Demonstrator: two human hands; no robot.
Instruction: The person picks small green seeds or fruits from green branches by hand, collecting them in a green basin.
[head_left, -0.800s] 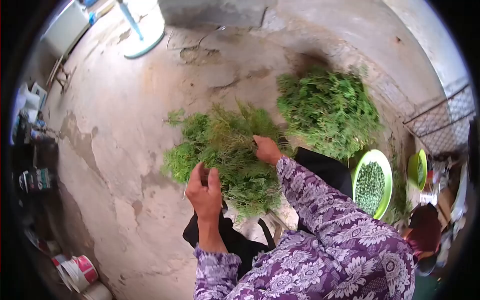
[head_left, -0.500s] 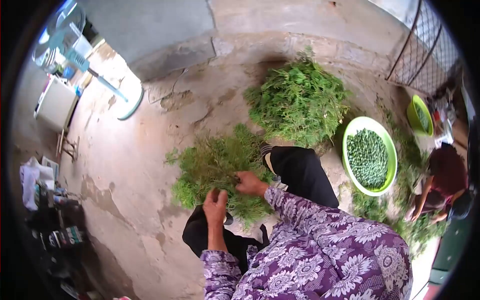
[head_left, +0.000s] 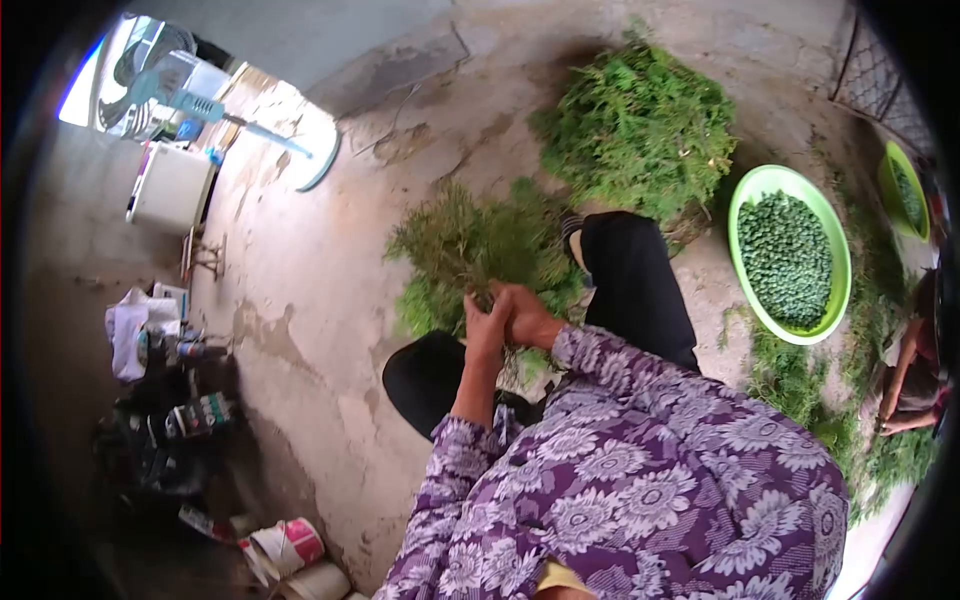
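Gripping a green bunch (head_left: 480, 245) in both hands above the concrete floor (head_left: 300, 300).
Left hand (head_left: 486, 332) and right hand (head_left: 528, 318) touch each other, fingers curled tight around the stems at the bunch's lower edge, just beside a black-trousered leg (head_left: 632, 285). Bare floor lies open off the bunch's left edge, while a larger leafy pile (head_left: 640, 125) and a green basin (head_left: 838, 300) crowd the right.

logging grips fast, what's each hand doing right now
left hand: closed on the stems of the green bunch
right hand: closed on the same green bunch, touching the left hand
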